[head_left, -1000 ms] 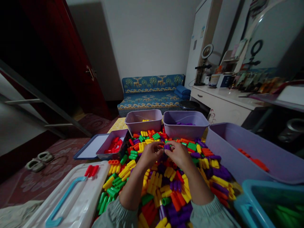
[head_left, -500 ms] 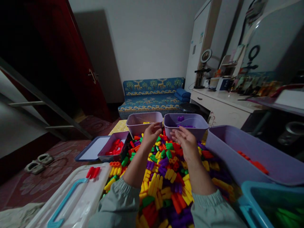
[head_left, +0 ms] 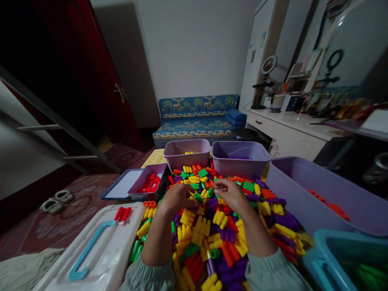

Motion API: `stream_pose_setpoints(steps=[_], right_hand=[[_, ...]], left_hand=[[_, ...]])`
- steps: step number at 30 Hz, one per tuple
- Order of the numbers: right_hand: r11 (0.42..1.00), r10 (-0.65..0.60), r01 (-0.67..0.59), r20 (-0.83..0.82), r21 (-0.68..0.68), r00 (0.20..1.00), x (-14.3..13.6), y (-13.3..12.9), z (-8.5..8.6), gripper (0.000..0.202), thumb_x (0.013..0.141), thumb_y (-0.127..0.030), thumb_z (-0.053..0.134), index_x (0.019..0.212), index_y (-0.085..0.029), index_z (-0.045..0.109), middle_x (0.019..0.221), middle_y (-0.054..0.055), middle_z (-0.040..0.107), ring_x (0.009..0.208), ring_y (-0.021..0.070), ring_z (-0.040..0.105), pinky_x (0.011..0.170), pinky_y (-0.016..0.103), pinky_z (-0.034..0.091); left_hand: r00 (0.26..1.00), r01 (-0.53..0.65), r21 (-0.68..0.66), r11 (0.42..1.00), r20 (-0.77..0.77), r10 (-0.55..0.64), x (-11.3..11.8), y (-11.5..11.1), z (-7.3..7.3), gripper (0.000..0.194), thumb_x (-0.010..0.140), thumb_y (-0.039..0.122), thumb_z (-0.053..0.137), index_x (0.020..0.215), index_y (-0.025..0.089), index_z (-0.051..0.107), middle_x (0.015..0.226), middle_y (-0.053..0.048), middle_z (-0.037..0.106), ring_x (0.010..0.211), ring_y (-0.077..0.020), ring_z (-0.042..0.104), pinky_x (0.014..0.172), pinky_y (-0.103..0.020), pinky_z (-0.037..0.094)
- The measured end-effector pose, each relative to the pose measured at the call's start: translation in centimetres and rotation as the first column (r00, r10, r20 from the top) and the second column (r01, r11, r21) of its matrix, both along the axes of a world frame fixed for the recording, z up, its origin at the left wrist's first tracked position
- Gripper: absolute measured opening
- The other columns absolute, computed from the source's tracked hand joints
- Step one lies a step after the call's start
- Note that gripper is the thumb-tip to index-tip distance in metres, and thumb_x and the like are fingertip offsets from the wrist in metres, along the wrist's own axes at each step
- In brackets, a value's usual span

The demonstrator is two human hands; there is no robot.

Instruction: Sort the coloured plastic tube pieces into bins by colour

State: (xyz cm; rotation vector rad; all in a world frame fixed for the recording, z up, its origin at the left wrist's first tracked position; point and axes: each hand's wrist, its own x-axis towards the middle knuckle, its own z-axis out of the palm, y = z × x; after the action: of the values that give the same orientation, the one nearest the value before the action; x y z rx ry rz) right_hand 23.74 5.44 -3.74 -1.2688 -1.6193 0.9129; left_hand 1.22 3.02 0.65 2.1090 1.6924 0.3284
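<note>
A thick pile of plastic building blocks point(head_left: 198, 232), made of joined tubes in yellow, red, orange, green and purple, spreads in front of me. My left hand point(head_left: 179, 197) reaches down into its middle, thumb and fingers bent round a yellow block point(head_left: 192, 195) that is partly covered. Just to the right, my right hand point(head_left: 230, 193) is low over the pile with its fingers curled together near green blocks. Whatever those fingers hold is hidden. At the back, one purple bin point(head_left: 188, 158) has some yellow blocks inside, and another purple bin point(head_left: 241, 163) has purple ones.
A long purple bin point(head_left: 291, 194) with orange-red blocks stands at right, before a blue tub point(head_left: 323, 250) with green ones. Left are a smaller box point(head_left: 133, 193) of red pieces and a white lid point(head_left: 101, 238) bearing a red block. A sofa point(head_left: 197, 117) is behind.
Both hands have come back from the rear bins and lowered onto the pile, their fingers more bent. A purple block seen in the air over the right rear bin is no longer there.
</note>
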Motion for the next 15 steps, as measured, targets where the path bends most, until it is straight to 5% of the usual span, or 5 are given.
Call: stream_pose_setpoints(steps=[4, 7, 15], right_hand=[[0.990, 0.138, -0.137, 0.196, -0.018, 0.971, -0.4, -0.8, 0.2, 0.033, 0.064, -0.011, 0.063, 0.096, -0.016, 0.070, 0.093, 0.007, 0.073, 0.086, 0.0199, 0.068, 0.082, 0.033, 0.052], [0.982, 0.190, -0.187, 0.314, -0.042, 0.930, -0.7, -1.4, 0.7, 0.040, 0.061, -0.007, 0.064, 0.098, -0.019, 0.072, 0.097, 0.006, 0.073, 0.093, 0.0214, 0.067, 0.086, 0.033, 0.050], [0.981, 0.164, -0.191, 0.415, 0.022, 0.895, -1.9, -1.3, -0.2, 0.032, 0.069, -0.018, 0.068, 0.100, -0.023, 0.072, 0.102, 0.004, 0.073, 0.098, 0.0222, 0.065, 0.090, 0.034, 0.048]], left_hand=[[0.989, 0.058, -0.066, 0.996, -0.129, -0.066, 0.0, -0.3, -0.3, 0.056, 0.053, 0.034, 0.080, 0.107, 0.025, 0.069, 0.097, -0.002, 0.072, 0.088, -0.0213, 0.064, 0.069, -0.023, 0.045], [0.979, 0.027, -0.048, 0.998, -0.201, -0.036, 0.6, 0.0, -0.9, 0.044, 0.057, 0.031, 0.077, 0.101, 0.026, 0.071, 0.094, -0.003, 0.072, 0.087, -0.0220, 0.064, 0.068, -0.024, 0.045], [0.986, -0.152, 0.167, 0.974, 0.093, 0.138, 1.6, 1.4, -2.8, 0.051, 0.072, 0.025, 0.064, 0.122, 0.020, 0.062, 0.098, -0.007, 0.069, 0.085, -0.0194, 0.064, 0.076, -0.028, 0.048]])
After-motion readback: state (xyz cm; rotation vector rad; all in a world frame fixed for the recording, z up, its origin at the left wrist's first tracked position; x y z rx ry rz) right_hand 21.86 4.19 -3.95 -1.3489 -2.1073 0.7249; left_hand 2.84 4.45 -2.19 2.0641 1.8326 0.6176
